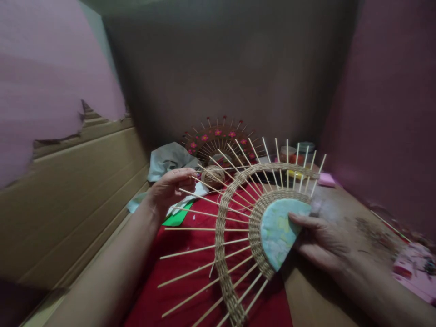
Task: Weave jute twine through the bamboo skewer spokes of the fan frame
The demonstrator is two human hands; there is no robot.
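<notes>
A half-round woven fan frame [221,227] is tilted in front of me, with thin wooden sticks spreading from a pale blue-green half disc [281,231]. Two curved bands of twisted twine are woven through the sticks, one against the disc and one farther out. My right hand [320,240] grips the disc at its straight edge, thumb on the front face and fingers hidden behind. At the left tips of the sticks, my left hand [173,184] is closed in a pinch on a strand of twine [218,170], which runs taut to the outer band.
Behind the frame lies a ball of twine [213,175]. A finished-looking fan with pink flowers [218,136] leans at the back wall. Also around are a grey cloth [172,159], green paper [179,215], red cloth [153,290], jars [303,152] and a cardboard side [85,195].
</notes>
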